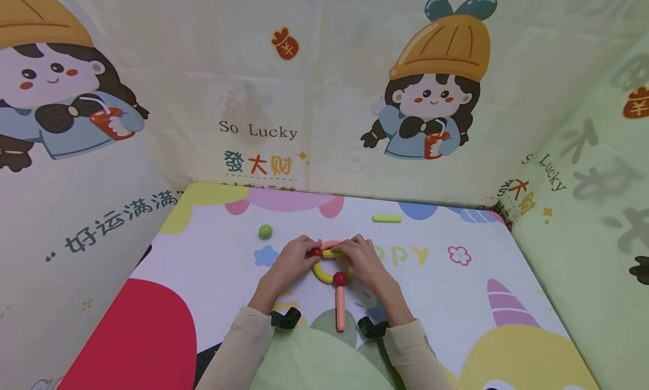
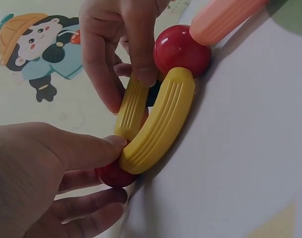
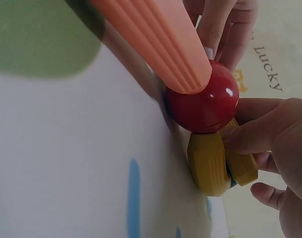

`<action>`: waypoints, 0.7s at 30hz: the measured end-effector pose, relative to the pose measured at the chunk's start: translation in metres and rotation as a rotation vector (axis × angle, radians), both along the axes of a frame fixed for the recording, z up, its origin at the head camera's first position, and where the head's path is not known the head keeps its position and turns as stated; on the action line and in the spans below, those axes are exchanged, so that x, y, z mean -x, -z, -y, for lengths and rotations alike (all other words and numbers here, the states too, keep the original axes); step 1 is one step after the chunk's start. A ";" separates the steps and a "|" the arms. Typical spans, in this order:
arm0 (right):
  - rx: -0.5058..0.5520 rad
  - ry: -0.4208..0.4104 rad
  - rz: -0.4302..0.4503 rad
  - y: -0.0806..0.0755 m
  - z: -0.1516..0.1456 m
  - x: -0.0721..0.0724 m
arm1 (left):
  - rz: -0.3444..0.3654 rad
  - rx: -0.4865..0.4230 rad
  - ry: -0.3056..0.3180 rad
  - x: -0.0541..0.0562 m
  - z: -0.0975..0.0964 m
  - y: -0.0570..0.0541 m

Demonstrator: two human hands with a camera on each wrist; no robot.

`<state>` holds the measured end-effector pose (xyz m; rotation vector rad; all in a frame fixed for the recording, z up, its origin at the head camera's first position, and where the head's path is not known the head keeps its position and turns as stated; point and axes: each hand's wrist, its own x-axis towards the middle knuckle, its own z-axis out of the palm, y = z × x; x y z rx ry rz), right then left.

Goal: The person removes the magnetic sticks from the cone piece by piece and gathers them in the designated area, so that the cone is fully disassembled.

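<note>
Beyond a glossy red ball (image 1: 340,279), the left hand (image 1: 294,260) grips a second red ball (image 1: 316,252); the right hand (image 1: 366,260) pinches a ridged yellow plastic-looking bar (image 2: 130,111). Joining seems underway, probably calling next for aligned pressing.

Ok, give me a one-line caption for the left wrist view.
Left hand grips a red ball while right hand pinches a yellow stick beside a curved yellow piece.

The head view is fairly bright, both wrist views dimmer. In the right wrist view, small highlights dot the red ball (image 3: 204,105); a soft shadow slants from upper left across the tabletop (image 3: 67,148).
</note>
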<state>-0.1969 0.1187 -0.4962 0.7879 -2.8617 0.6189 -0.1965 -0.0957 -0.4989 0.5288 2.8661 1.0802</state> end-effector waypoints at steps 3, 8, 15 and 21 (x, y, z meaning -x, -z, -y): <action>0.002 0.014 0.025 -0.001 0.002 -0.001 | 0.010 0.002 0.000 0.001 0.000 0.000; -0.015 0.032 0.049 -0.001 0.004 -0.002 | 0.019 0.008 0.001 0.001 0.001 0.000; -0.051 0.060 0.106 -0.005 0.004 -0.003 | 0.025 0.014 0.006 0.002 0.000 0.001; -0.103 0.100 0.119 -0.008 0.002 -0.004 | 0.037 0.017 -0.013 0.003 0.000 0.001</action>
